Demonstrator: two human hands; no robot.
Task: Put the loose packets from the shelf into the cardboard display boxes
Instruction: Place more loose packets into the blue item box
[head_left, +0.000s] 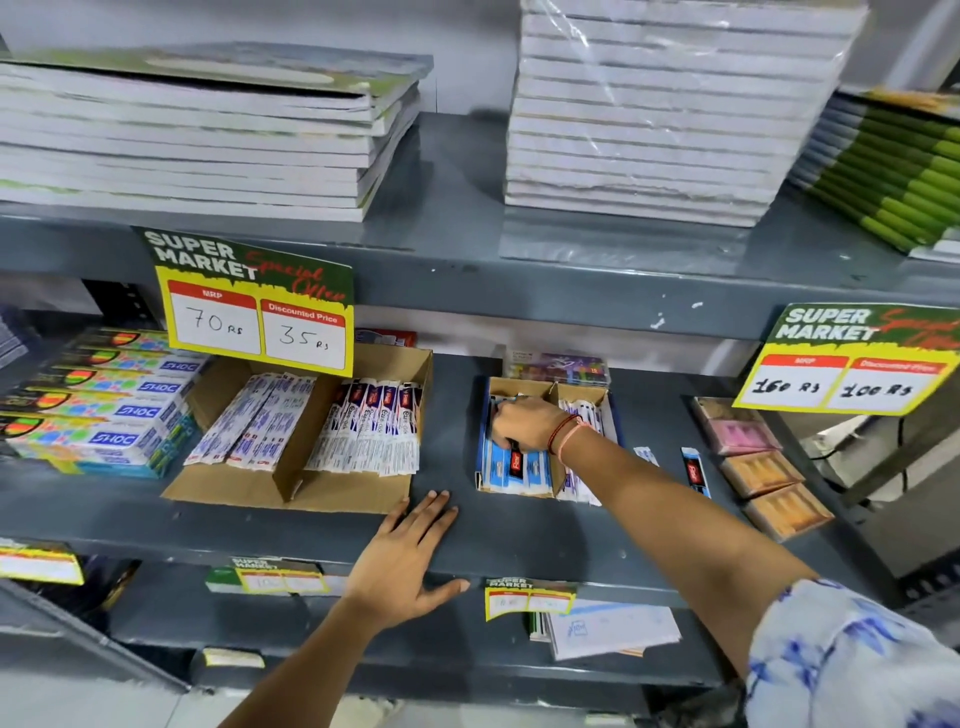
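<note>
On the middle grey shelf (457, 431) stand two cardboard display boxes. The large box (291, 491) on the left holds two rows of white-and-blue packets. In the small box (553, 392) right of centre lie blue packets (501, 470) on its left side and white packets on its right. My right hand (524, 423) reaches into the small box, fingers closed on a blue packet with a black-and-red label. My left hand (402, 561) rests flat and open on the shelf's front edge, just before the large box. Two loose packets, a white packet (645, 455) and a blue packet (696, 473), lie right of the small box.
Boxed toothpaste packs (98, 400) are stacked at the left. Pink and orange packs (758, 462) line the right end. Price signs (260, 306) hang from the shelf above, which carries stacks of notebooks (660, 114). A lower shelf holds papers (608, 626).
</note>
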